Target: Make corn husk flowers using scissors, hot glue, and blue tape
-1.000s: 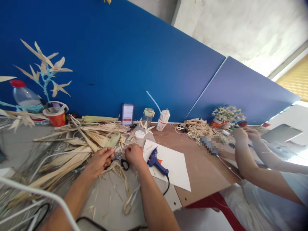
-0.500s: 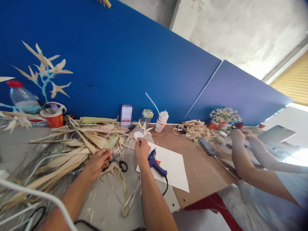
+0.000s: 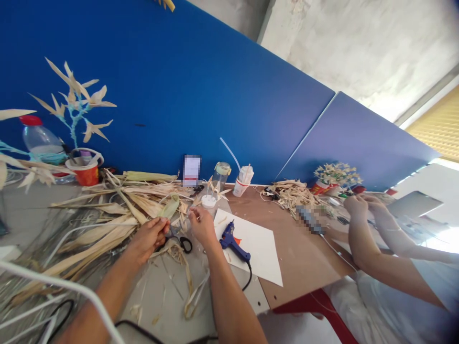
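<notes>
I'm sitting in a craft workroom — the blue partition panels (image 3: 201,91) stand along the far edge of my desk (image 3: 304,258). Dried corn husks (image 3: 107,220) are heaped toward its left edge, with scissors (image 3: 182,243) and a blue glue gun (image 3: 231,241) on white paper (image 3: 261,253) — finished husk flowers (image 3: 337,173) stand near the far right corner.

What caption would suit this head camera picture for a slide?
Two hands, left hand and right hand, meet over dried corn husks beside black-handled scissors and a blue glue gun.
</notes>
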A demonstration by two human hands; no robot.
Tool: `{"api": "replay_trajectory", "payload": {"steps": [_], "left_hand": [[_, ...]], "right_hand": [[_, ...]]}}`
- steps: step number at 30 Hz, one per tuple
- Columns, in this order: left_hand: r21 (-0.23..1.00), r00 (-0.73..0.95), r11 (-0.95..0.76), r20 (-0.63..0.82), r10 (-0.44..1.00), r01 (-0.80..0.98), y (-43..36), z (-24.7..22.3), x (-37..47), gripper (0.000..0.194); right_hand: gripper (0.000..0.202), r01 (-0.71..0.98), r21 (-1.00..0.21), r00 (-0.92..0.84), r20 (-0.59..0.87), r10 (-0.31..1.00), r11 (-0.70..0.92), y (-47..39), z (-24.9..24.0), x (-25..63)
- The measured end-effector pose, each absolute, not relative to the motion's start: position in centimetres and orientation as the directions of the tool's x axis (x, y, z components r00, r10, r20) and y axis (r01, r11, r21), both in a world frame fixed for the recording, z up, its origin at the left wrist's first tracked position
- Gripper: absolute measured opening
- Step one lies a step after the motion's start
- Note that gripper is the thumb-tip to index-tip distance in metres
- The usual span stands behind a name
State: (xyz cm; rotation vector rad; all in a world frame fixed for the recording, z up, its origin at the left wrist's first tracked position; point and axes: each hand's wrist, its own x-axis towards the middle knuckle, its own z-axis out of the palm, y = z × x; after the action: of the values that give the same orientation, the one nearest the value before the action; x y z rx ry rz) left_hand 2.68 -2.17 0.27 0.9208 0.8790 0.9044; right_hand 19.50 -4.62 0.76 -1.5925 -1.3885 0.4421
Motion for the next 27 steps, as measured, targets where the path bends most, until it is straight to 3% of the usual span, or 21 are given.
{"api": "replay_trajectory", "payload": {"steps": [9,17,21,27], "left_hand": [[0.905,0.344,0.321,-0.217,0.913,-0.279,-2.0,0.2,2.8,0.033],[0.898,0.350,0.326,-0.216,0.912,-0.296,-2.0,0.3,2.7,0.023],[0.907,0.362,0.309,-0.196,0.911,-0.287,-1.9,-0.2,2.8,0.026],[0.916,0.420,0.318,-0.196,0.886,-0.246,-1.9,-0.5,2.9,0.034]], "right_hand": [[0.026,0.413,-0.907,0.448,0.277,0.850,0.079,-4.4,3.2,19.9],[0.027,0.213,-0.971,0.401,0.191,0.896,0.112,-6.7,8.5,22.8],[0.018,0.300,-0.949,0.327,0.195,0.925,0.094,-9.3,9.3,24.5],[0.023,0.525,-0.850,0.232,0.096,0.968,-0.042,-11.6,7.4,24.1]]}}
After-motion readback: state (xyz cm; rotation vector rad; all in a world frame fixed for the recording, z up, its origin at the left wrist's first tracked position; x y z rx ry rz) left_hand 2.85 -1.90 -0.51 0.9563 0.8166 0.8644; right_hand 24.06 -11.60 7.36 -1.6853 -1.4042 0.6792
